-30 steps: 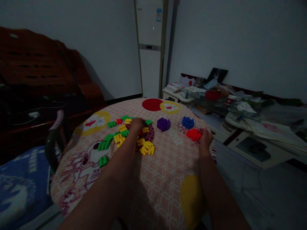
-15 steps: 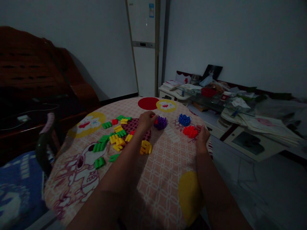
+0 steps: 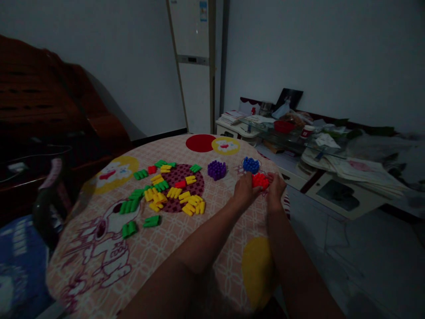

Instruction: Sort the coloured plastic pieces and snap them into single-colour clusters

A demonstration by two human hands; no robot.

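Observation:
On the round table (image 3: 139, 248) with a cartoon cloth, a cluster of red blocks (image 3: 260, 180) lies near the right edge. My left hand (image 3: 243, 191) and my right hand (image 3: 275, 190) close in on it from either side, fingers curled against the red pieces. Just beyond lie a blue cluster (image 3: 250, 165) and a purple cluster (image 3: 217, 169). Loose yellow blocks (image 3: 187, 204), green blocks (image 3: 131, 205) and a few red blocks (image 3: 180, 184) are scattered over the left middle of the cloth.
A dark wooden sofa (image 3: 49, 115) stands at the left. A tall white air conditioner (image 3: 194, 66) stands behind the table. A low glass table (image 3: 299, 137) with papers and a red bowl fills the right side, with floor below it.
My left hand left the scattered blocks, passed the purple cluster and reached the red cluster. My right hand stayed by the red blocks. The view swung slightly right.

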